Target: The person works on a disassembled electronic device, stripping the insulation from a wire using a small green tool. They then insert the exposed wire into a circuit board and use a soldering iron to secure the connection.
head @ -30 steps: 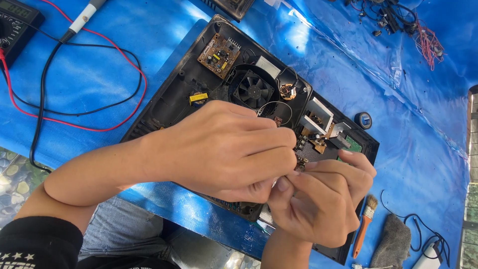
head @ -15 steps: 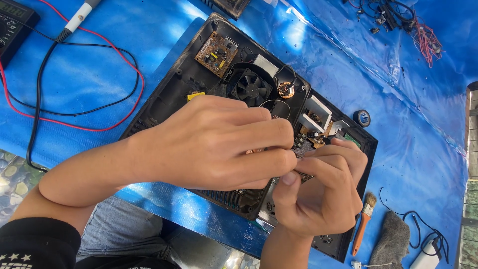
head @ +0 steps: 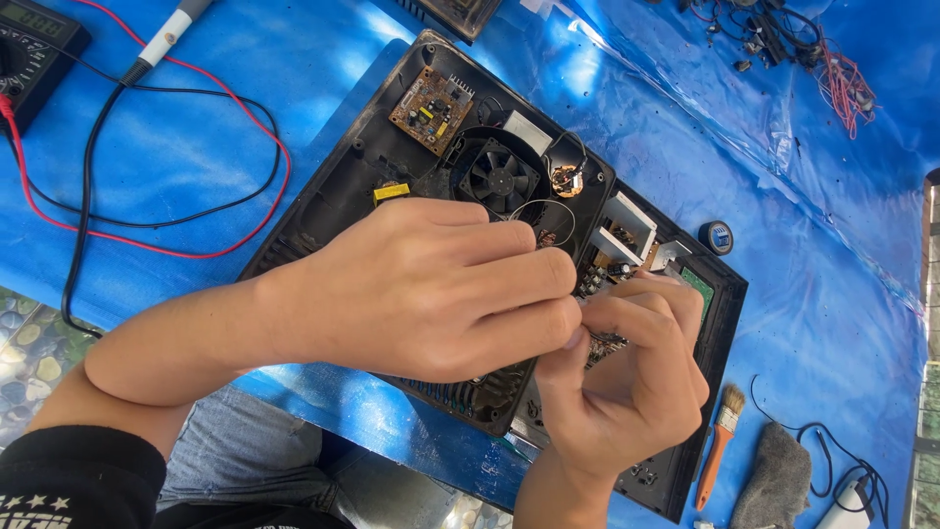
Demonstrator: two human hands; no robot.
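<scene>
An opened black appliance casing (head: pixel 333 196) lies on a blue tarp, showing a round black fan (head: pixel 497 178), a small brown circuit board (head: pixel 431 106) and a copper coil (head: pixel 565 180). My left hand (head: pixel 431 289) lies across the casing's middle, fingers curled together, tips down on the main circuit board (head: pixel 612 277). My right hand (head: pixel 632 377) comes up from the near side and pinches at that same spot, thumb against my left fingertips. What sits between the fingertips is hidden.
A black multimeter (head: pixel 29 39) with red and black leads and a white probe (head: pixel 166 34) lies at the far left. An orange-handled brush (head: pixel 718 441) and grey cloth (head: pixel 774 480) lie at the near right. Loose wires (head: pixel 803 49) are piled at the far right.
Both hands stay joined over the board. My right hand has curled its fingers further over the pinched spot, and my left hand has slid slightly toward me, uncovering the yellow part.
</scene>
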